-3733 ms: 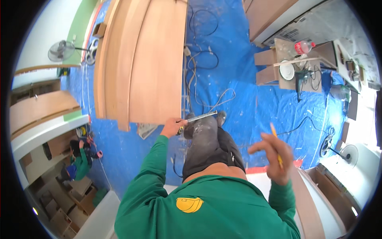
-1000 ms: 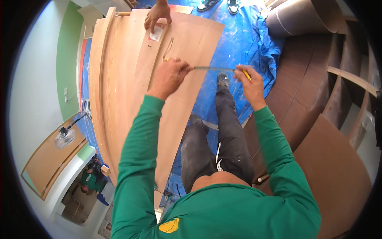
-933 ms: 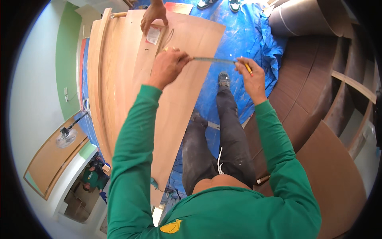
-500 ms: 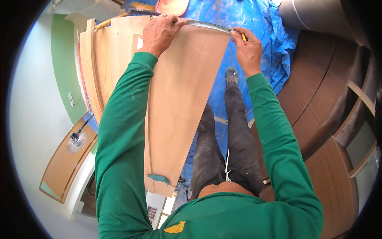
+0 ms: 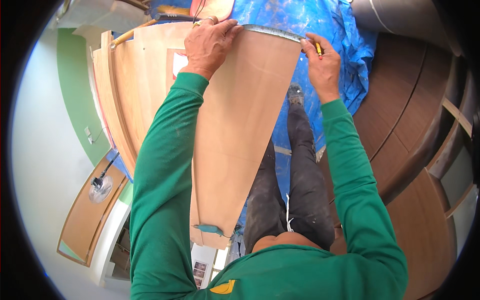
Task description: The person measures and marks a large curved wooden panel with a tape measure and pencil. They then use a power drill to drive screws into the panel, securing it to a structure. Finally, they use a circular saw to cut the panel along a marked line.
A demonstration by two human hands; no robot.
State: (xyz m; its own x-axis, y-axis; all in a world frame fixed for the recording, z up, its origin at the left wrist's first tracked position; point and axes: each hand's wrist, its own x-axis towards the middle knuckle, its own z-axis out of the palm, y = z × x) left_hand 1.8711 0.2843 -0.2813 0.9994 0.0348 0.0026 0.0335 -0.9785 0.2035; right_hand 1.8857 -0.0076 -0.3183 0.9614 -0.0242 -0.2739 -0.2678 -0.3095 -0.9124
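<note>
Blue sheeting [image 5: 350,60] covers the floor beside a wooden panel [image 5: 245,110]. The tape measure [image 5: 272,31], stretched in mid-air a second ago, now runs along the panel's far edge, apparently letting width be read there. The left hand [image 5: 207,47] has its grip closed on one end; the right hand [image 5: 324,70] pinches the other, a yellow pencil [image 5: 318,49] between its fingers.

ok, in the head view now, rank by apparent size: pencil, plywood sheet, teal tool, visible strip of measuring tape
Largest to smallest as they appear:
1. plywood sheet
2. measuring tape, visible strip only
3. teal tool
4. pencil, partly hidden by the right hand
</note>
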